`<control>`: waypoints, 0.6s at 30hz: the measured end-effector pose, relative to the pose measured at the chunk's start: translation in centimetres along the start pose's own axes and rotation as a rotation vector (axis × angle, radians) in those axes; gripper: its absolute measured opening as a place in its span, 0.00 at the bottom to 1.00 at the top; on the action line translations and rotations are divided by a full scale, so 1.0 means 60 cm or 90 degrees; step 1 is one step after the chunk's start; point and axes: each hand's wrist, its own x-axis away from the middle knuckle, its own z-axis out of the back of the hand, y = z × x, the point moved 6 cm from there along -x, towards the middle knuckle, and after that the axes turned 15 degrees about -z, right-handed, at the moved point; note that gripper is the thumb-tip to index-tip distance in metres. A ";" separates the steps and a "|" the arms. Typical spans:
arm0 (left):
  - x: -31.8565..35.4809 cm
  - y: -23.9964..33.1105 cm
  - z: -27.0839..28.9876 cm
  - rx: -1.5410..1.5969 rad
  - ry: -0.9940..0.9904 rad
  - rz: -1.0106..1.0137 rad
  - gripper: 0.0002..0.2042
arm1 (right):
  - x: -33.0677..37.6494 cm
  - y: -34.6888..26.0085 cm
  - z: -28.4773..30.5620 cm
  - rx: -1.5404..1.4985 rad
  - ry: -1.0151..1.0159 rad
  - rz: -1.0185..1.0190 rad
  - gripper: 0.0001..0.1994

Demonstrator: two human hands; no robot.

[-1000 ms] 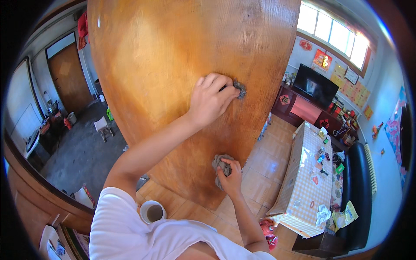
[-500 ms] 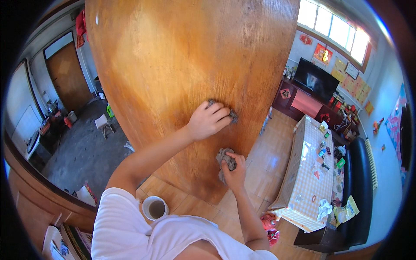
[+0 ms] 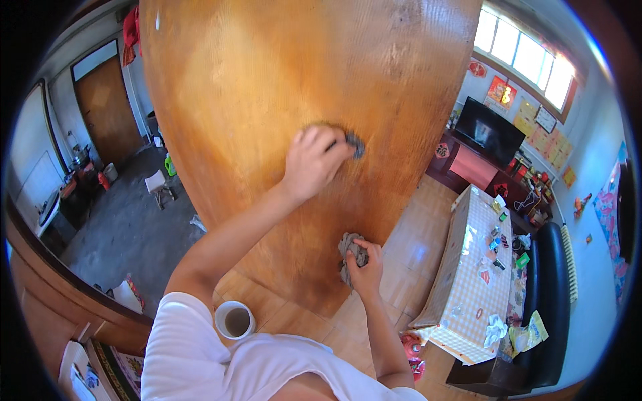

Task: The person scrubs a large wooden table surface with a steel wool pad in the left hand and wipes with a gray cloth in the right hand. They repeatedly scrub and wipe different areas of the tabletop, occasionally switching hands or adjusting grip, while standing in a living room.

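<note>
A tall wooden door point(image 3: 267, 80) with a worn yellow-brown finish fills the middle of the view. Against its lower half my left hand point(image 3: 309, 160), slightly blurred, presses a dark grey scouring pad point(image 3: 357, 144), with the fingers curled over it. Part of the pad is hidden under them. Lower down, near the door's bottom right edge, my right hand point(image 3: 366, 269) clutches a crumpled grey-brown rag point(image 3: 348, 257) that lies against the wood.
A white bucket point(image 3: 219, 326) of murky water stands on the tiles by my left side. To the right are a table with a checked cloth point(image 3: 461, 287), a black sofa point(image 3: 550, 294) and a television point(image 3: 490, 132). Beyond the doorway at left stands a small stool point(image 3: 156, 182).
The left hand has moved up and a little left across the door with the scouring pad. My right hand with the rag stays near the lower edge. The view has shifted slightly.
</note>
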 end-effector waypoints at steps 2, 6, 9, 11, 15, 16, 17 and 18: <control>-0.001 0.004 -0.004 -0.027 -0.011 -0.011 0.07 | -0.003 -0.004 -0.003 -0.007 -0.004 0.007 0.16; 0.100 0.085 -0.033 0.008 -0.118 -0.200 0.06 | -0.004 -0.006 -0.007 -0.013 -0.012 0.017 0.17; 0.074 0.056 -0.016 0.021 -0.078 -0.139 0.06 | 0.002 0.003 -0.006 -0.010 -0.012 0.009 0.17; 0.027 0.015 0.002 -0.004 -0.008 -0.019 0.07 | 0.006 0.010 -0.006 -0.004 -0.006 -0.003 0.17; 0.051 0.022 -0.010 0.000 -0.003 -0.028 0.07 | 0.008 0.007 -0.007 0.003 -0.015 0.000 0.16; 0.081 0.039 -0.015 0.010 -0.031 -0.069 0.07 | 0.008 0.004 -0.007 0.001 -0.022 -0.002 0.16; 0.112 0.055 -0.022 0.022 -0.060 -0.113 0.07 | 0.007 0.002 -0.008 -0.002 -0.025 -0.004 0.16; 0.128 0.068 -0.026 0.036 -0.089 -0.156 0.07 | 0.008 0.002 -0.009 -0.005 -0.029 -0.009 0.16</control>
